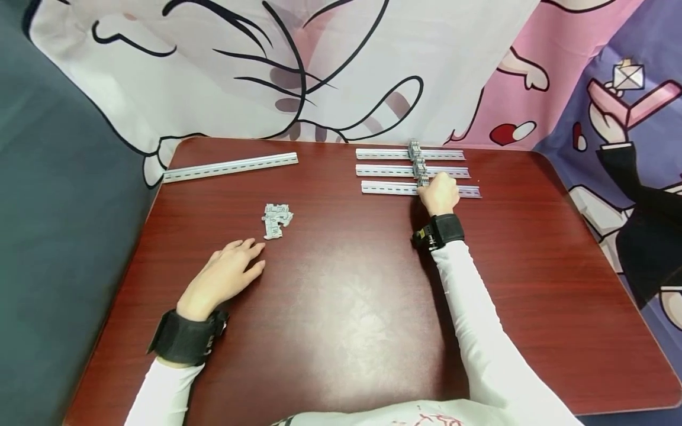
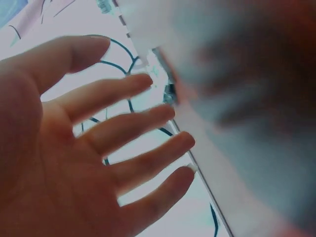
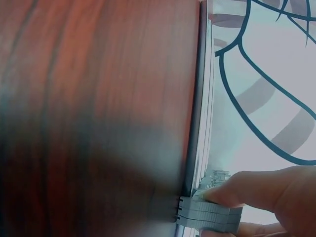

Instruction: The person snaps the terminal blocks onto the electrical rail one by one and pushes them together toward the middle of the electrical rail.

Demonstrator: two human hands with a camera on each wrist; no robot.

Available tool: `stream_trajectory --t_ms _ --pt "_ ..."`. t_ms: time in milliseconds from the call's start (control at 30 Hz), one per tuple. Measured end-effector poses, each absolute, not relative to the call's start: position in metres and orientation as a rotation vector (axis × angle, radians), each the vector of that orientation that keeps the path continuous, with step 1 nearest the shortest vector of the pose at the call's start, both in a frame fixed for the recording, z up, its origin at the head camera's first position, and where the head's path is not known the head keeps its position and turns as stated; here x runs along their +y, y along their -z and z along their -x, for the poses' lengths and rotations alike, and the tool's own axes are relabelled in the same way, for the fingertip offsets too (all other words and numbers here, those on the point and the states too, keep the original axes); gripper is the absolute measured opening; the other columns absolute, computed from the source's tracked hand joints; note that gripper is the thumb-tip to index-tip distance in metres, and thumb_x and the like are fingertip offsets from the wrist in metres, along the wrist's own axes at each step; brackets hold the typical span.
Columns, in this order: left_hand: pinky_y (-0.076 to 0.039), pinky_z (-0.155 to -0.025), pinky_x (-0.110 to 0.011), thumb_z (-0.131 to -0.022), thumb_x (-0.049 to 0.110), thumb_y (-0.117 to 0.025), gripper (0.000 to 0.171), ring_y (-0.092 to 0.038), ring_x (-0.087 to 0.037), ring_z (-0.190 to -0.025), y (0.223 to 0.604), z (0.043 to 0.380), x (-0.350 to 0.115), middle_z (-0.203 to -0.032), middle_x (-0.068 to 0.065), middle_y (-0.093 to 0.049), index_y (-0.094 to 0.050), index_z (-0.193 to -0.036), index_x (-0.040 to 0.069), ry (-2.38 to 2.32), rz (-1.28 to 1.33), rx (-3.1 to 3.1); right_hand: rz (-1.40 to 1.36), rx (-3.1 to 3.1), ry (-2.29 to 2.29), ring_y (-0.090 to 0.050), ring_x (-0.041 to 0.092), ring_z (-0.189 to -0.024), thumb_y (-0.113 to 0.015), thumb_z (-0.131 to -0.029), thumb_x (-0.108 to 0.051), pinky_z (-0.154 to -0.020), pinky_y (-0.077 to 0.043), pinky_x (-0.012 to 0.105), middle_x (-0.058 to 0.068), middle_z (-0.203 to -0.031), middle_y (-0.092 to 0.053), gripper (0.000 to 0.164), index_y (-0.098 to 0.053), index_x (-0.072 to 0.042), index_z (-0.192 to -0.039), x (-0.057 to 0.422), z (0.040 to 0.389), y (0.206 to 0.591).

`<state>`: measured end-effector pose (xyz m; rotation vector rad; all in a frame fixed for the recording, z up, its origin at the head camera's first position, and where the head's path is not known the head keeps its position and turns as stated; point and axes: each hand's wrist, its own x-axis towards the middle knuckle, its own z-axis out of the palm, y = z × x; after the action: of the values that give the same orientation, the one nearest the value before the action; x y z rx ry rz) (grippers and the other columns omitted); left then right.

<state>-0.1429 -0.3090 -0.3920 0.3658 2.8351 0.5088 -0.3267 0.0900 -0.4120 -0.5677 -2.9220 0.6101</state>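
My right hand [image 1: 441, 194] is at the nearest of three parallel DIN rails [image 1: 391, 187]. In the right wrist view, its thumb and fingers pinch grey terminal blocks [image 3: 210, 215] sitting at that rail. More grey terminal blocks [image 1: 418, 161] stand on the middle rail [image 1: 383, 170] and the far rail [image 1: 380, 154], in line with the pinched ones. My left hand [image 1: 224, 277] has its fingers spread and holds nothing, low over the table at the left. Just beyond its fingertips lies a small cluster of loose grey terminal blocks [image 1: 274, 220].
A separate DIN rail [image 1: 229, 168] lies slightly slanted at the table's back left. The reddish-brown table [image 1: 341, 284] has rounded corners. A printed cloth [image 1: 341, 65] hangs along its back edge, and a patterned purple cloth [image 1: 655, 195] covers the right side.
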Motion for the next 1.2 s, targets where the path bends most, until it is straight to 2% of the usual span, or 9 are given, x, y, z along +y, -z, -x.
stream_trajectory --t_ms 133,233,300,367,533,667,833,1067,1200 --pt "-0.045 -0.094 -0.058 -0.096 0.018 -0.052 0.039 -0.057 -0.043 -0.118 0.385 0.163 -0.310 -0.128 -0.027 -0.059 -0.059 -0.127 -0.005 -0.470 -0.431 3.000 0.535 -2.939 -0.601 -0.065 0.045 -0.096 -0.073 -0.079 -0.033 -0.076 -0.053 0.055 0.027 -0.101 -0.068 0.036 -0.062 0.000 -0.086 0.093 0.318 0.408" --pt "-0.046 -0.092 -0.057 -0.096 0.017 -0.051 0.039 -0.059 -0.042 -0.114 0.379 0.185 -0.315 -0.126 -0.024 -0.061 -0.059 -0.127 -0.005 -0.464 -0.441 3.036 0.484 -2.938 -0.624 -0.065 0.044 -0.090 -0.075 -0.079 -0.045 -0.072 -0.053 0.055 0.026 -0.090 -0.067 0.048 -0.059 0.000 -0.075 0.097 0.307 0.405" --pt "-0.042 -0.098 -0.059 -0.097 0.019 -0.050 0.044 -0.054 -0.043 -0.121 0.376 0.206 -0.319 -0.133 -0.026 -0.056 -0.053 -0.134 -0.005 -0.470 -0.426 2.994 0.437 -2.921 -0.657 -0.064 0.042 -0.084 -0.072 -0.080 -0.050 -0.067 -0.051 0.054 0.021 -0.079 -0.064 0.053 -0.056 -0.001 -0.069 0.102 0.299 0.400" --pt "-0.034 -0.104 -0.063 -0.098 0.023 -0.048 0.052 -0.042 -0.046 -0.132 0.374 0.230 -0.322 -0.143 -0.029 -0.044 -0.042 -0.142 -0.005 -0.473 -0.391 2.922 0.375 -2.913 -0.682 -0.063 0.043 -0.084 -0.068 -0.084 -0.050 -0.067 -0.050 0.055 0.021 -0.079 -0.064 0.052 -0.061 0.000 -0.071 0.109 0.290 0.392" --pt "-0.014 -0.109 -0.071 -0.101 0.033 -0.042 0.068 -0.007 -0.057 -0.142 0.384 0.284 -0.338 -0.155 -0.036 -0.009 -0.013 -0.154 0.001 -0.398 -0.229 2.798 0.234 -2.937 -0.710 -0.062 0.050 -0.098 -0.058 -0.091 -0.042 -0.078 -0.049 0.059 0.026 -0.107 -0.069 0.044 -0.073 -0.002 -0.101 0.134 0.264 0.372" --pt "-0.004 -0.109 -0.073 -0.102 0.039 -0.038 0.072 0.009 -0.061 -0.140 0.394 0.307 -0.352 -0.154 -0.038 0.005 -0.002 -0.155 0.006 -0.372 -0.099 2.755 0.171 -2.916 -0.698 -0.063 0.049 -0.094 -0.056 -0.094 -0.037 -0.079 -0.048 0.059 0.027 -0.102 -0.070 0.043 -0.072 0.002 -0.103 0.159 0.239 0.365" --pt "-0.006 -0.108 -0.074 -0.103 0.044 -0.032 0.070 0.009 -0.062 -0.139 0.403 0.320 -0.354 -0.154 -0.039 0.005 -0.003 -0.156 0.009 -0.382 -0.113 2.697 0.132 -2.872 -0.685 -0.065 0.045 -0.086 -0.058 -0.094 -0.031 -0.074 -0.047 0.058 0.027 -0.094 -0.070 0.039 -0.070 0.005 -0.102 0.183 0.214 0.366" --pt "-0.013 -0.105 -0.076 -0.103 0.046 -0.030 0.068 0.007 -0.065 -0.137 0.409 0.318 -0.350 -0.153 -0.040 0.004 -0.004 -0.156 0.011 -0.386 -0.185 2.634 0.101 -2.896 -0.699 -0.065 0.044 -0.085 -0.057 -0.094 -0.028 -0.072 -0.047 0.058 0.028 -0.093 -0.070 0.037 -0.070 0.006 -0.103 0.198 0.200 0.373" --pt "-0.013 -0.107 -0.074 -0.103 0.044 -0.033 0.069 0.004 -0.067 -0.136 0.410 0.318 -0.348 -0.153 -0.041 -0.001 -0.007 -0.155 0.006 -0.382 -0.239 2.652 0.113 -2.904 -0.712 -0.065 0.043 -0.084 -0.057 -0.094 -0.027 -0.072 -0.047 0.056 0.028 -0.094 -0.070 0.037 -0.069 0.006 -0.104 0.200 0.198 0.376"
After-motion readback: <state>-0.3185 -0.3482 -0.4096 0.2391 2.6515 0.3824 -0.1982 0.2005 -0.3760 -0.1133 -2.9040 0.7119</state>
